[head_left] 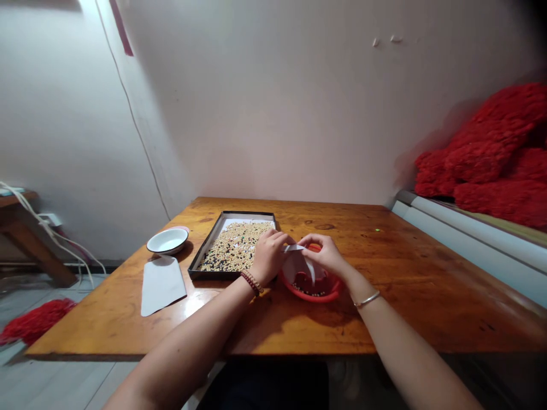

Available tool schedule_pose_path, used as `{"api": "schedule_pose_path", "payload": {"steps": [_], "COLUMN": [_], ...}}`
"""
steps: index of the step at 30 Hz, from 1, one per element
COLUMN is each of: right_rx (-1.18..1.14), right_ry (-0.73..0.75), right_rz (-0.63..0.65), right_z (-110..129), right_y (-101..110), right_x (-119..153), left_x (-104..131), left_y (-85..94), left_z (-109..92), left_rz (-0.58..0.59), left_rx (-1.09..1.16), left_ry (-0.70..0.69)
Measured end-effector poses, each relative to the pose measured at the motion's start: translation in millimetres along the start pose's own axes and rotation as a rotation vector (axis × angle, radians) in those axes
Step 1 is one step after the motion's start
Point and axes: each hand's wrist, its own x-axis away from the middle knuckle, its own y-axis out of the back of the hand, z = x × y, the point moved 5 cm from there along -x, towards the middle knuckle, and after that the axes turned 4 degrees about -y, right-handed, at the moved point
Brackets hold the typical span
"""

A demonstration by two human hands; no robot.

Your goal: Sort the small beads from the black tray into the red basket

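Both my left hand point(270, 253) and my right hand point(323, 254) pinch a thin white strip point(294, 247), which is stretched between them above a red bowl point(311, 297). One end of the strip hangs down into the bowl. Some small dark and light beads or beans point(304, 290) lie at the bottom of the bowl. Left of the bowl, a shallow black-edged tray point(213, 275) holds many pale yellow and dark pieces of the same kind. My left wrist is beside the tray's right front corner.
A white enamel dish point(167, 241) and a pale flat card point(162, 285) are on the left of the wooden table point(350, 336). Red fluffy material point(491, 154) is piled on white boxes at the right. A wall stands behind the table.
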Motion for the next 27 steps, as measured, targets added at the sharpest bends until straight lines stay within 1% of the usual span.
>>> {"api": "schedule_pose_path", "payload": {"steps": [2, 4, 8, 9, 12, 13, 14, 17, 18, 20, 23, 27], "right_rx": [-0.001, 0.001, -0.062, -0.099, -0.2, -0.215, -0.219, -0.215, -0.215, -0.219, -0.197, -0.129], "right_ry": [-0.019, -0.025, -0.048, -0.048, -0.022, -0.024, -0.037, -0.109, -0.126, -0.145, -0.154, -0.119], "right_rz": [-0.049, -0.07, 0.044, 0.05, -0.05, -0.059, -0.034, 0.121, 0.151, 0.161, 0.158, 0.123], "right_z": [-1.9, -2.2, -1.5, -1.2, -0.8, -1.4, -2.4, -6.6, -7.8, -9.6, -11.2, -11.3], "right_y": [1.7, 2.5, -2.5, -2.5, 3.3, 3.9, 2.7, -5.5, -7.1, -7.9, -8.4, -8.2], "right_x": [0.1, 0.4, 0.4, -0.1, -2.3, -2.9, -3.4, -2.5, -1.8, -1.0, -0.6, -1.4], "left_x": [0.5, 1.3, 3.9, 4.6, 5.9, 6.1, 6.2, 6.6, 6.7, 6.9, 6.5, 4.6], "left_y": [-0.3, -0.3, -0.6, -0.9, -1.2, -1.2, -1.1, -1.4, -1.9, -3.0, -3.0, 1.4], "left_z": [-0.9, -1.6, 0.6, 1.0, -0.3, -1.2, -2.0, -2.2, -1.6, -1.3, -4.1, -8.5], "left_rz": [0.009, 0.007, -0.032, -0.041, -0.063, -0.069, -0.077, -0.097, -0.099, -0.088, -0.064, -0.077], "left_rx": [0.013, 0.022, 0.048, 0.055, 0.084, 0.093, 0.097, 0.077, 0.062, 0.033, -0.035, -0.114], "left_ry": [-0.01, -0.014, 0.036, 0.044, 0.02, 0.002, -0.015, -0.041, -0.042, -0.055, -0.111, -0.151]}}
